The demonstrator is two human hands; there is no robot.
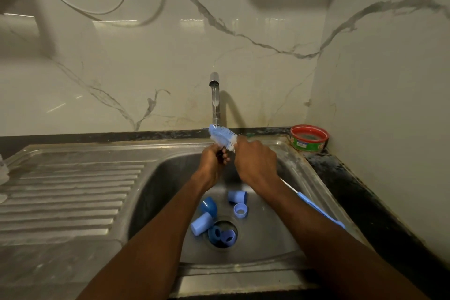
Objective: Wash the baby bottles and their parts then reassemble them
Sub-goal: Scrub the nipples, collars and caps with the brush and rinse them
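left hand [215, 158] grips something dark — unclear what | right hand [254, 161] holds brush [222, 137], bristles far-left under tap [214, 95] | caps [237, 197] lie near, below hands

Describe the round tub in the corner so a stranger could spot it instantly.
Start at the steel sink and follow its back rim right, past the tap, to the wall corner. There a squat round tub sits on the dark counter. Its red rim and green label stand out from the blue parts in the basin.

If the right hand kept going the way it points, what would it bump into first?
Probably the brush head, just beyond the right hand, under the tap. The left hand sits close beside it. Depth is hard to judge here.
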